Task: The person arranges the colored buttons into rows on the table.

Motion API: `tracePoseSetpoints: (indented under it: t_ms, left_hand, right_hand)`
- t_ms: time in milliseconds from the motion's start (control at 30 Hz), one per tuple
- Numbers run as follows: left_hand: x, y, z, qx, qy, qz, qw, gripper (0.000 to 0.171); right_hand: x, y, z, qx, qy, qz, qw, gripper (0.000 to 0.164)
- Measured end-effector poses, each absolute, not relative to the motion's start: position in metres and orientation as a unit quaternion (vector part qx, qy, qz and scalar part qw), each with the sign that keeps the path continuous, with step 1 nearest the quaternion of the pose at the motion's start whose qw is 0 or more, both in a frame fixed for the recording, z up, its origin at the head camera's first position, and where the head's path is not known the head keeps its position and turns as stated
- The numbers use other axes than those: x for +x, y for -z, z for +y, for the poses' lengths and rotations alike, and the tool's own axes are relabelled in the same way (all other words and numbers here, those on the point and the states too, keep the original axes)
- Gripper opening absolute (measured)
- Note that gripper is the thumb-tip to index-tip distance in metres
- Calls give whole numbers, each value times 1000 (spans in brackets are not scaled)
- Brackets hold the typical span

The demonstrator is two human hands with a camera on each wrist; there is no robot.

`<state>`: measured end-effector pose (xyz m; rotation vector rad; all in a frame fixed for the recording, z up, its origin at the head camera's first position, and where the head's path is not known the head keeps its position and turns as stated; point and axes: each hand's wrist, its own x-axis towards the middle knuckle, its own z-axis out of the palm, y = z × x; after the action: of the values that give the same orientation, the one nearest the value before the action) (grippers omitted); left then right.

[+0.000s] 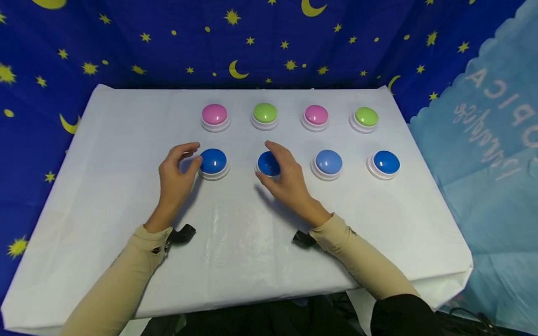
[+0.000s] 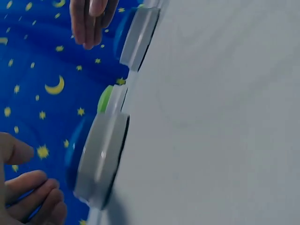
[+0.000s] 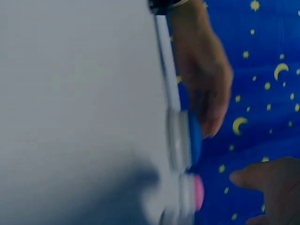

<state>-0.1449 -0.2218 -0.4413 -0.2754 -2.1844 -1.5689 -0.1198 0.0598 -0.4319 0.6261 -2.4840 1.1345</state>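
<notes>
Two dome push buttons with white bases stand in the near row by my hands. My left hand (image 1: 175, 182) is at the left side of the leftmost blue button (image 1: 213, 161), thumb and fingers spread apart and loosely bent. In the left wrist view, a gap shows between the left hand (image 2: 33, 197) and that blue button (image 2: 99, 159). My right hand (image 1: 290, 179) hovers over the second blue button (image 1: 267, 163), partly hiding it, thumb and fingers apart. In the right wrist view, the right hand (image 3: 274, 183) appears at the lower right, holding nothing.
Further right in the near row are a lighter blue button (image 1: 329, 162) and another blue button (image 1: 386, 162). Behind them runs a row of pink (image 1: 214, 114) and green (image 1: 265, 113) buttons. All stand on a white-covered table (image 1: 235, 261) before a starry blue cloth (image 1: 168, 51).
</notes>
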Motion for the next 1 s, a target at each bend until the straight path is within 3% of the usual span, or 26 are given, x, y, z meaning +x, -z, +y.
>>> tracePoseSetpoints:
  t_ms: [100,267,400,1000]
  left_hand:
    - [-146,451,-227,-88,554,-808,183,35]
    - [-149,459,-228,-85,503,-850,130,45]
    - [-150,461,-223,-109,478,-865,110,47]
    - [-150,460,-221,-106,491,-860,95,45]
  right_hand:
    - [-127,423,39,228,-372,-890,132,72]
    - [-134,419,10,200,-369,-907,22,83]
    - [-136,428,-1,178,-385,-905,-27,91]
    - [-136,463,-2,220,-396,-890,46,84]
